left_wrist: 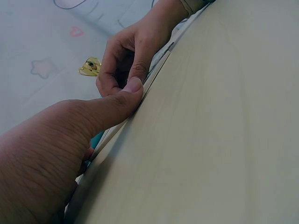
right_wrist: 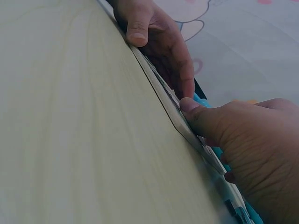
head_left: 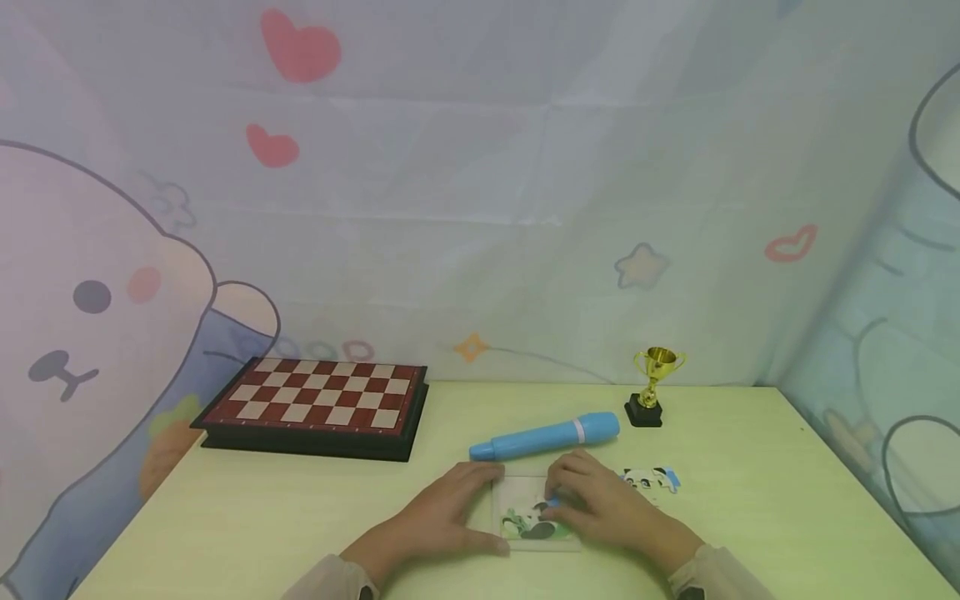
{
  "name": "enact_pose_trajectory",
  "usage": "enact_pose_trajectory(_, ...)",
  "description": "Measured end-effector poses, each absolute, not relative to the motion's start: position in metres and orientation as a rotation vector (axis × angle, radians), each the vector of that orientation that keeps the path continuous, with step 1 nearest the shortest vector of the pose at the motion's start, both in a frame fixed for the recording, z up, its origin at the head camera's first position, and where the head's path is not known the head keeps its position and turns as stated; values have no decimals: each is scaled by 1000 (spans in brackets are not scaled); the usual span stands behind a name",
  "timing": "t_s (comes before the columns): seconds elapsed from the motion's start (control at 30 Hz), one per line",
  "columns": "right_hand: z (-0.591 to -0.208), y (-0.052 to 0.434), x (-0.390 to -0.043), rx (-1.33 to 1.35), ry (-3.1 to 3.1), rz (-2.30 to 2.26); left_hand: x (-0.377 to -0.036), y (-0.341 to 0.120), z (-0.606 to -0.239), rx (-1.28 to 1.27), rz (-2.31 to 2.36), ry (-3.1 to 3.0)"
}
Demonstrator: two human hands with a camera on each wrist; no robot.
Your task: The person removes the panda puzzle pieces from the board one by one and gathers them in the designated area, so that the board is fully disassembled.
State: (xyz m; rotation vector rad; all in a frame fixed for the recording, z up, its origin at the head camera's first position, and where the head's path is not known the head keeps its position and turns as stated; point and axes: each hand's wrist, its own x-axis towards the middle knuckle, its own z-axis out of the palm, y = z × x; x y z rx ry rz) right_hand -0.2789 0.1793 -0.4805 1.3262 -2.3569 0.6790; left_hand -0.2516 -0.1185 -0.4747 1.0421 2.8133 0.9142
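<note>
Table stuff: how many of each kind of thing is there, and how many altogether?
Chessboard: 1
Blue pen: 1
Gold trophy: 1
Puzzle tray, held by both hands: 1
Loose puzzle piece: 1
Total: 5

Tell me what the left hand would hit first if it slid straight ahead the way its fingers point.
Probably the blue pen-shaped toy. The left hand rests at the puzzle tray, fingers pointing up and slightly right. Depth is hard to judge, so it might just miss the toy's left end.
</note>
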Motion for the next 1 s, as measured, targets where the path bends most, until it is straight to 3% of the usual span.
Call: enact_pose_trajectory(1.0, -478, 180, -275, 1250, -2423, 622, -251, -117, -478, 1042, 917, 2819)
